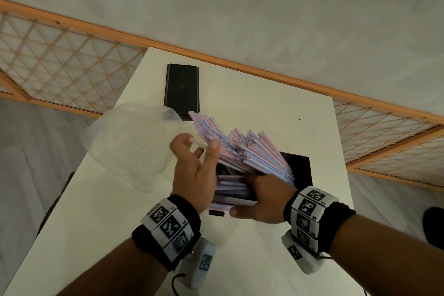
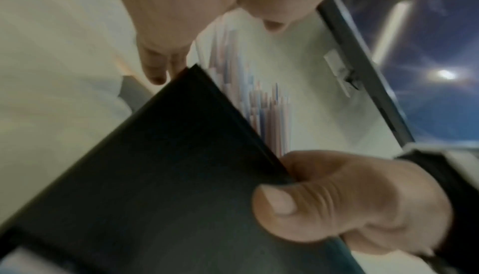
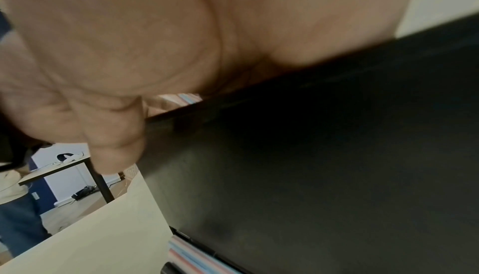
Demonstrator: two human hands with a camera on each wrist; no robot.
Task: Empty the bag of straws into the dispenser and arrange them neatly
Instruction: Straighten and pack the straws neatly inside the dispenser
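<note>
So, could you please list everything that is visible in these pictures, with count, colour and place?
straws: many, white with red and blue stripes, fanned out of the dispenser, some lying flat inside
dispenser: one, black, open box on the table's near right part, under both hands
lid: one, black, flat rectangular piece at the table's far side; that it is the lid is a guess
plastic bag: one, clear, crumpled on the table's left edge
table: one, white
lattice fence: orange wood, beyond the table
left hand: fingers spread against the straws' left side
right hand: grips the dispenser's near rim, thumb outside
wristbands: two, black with white marker tags
</note>
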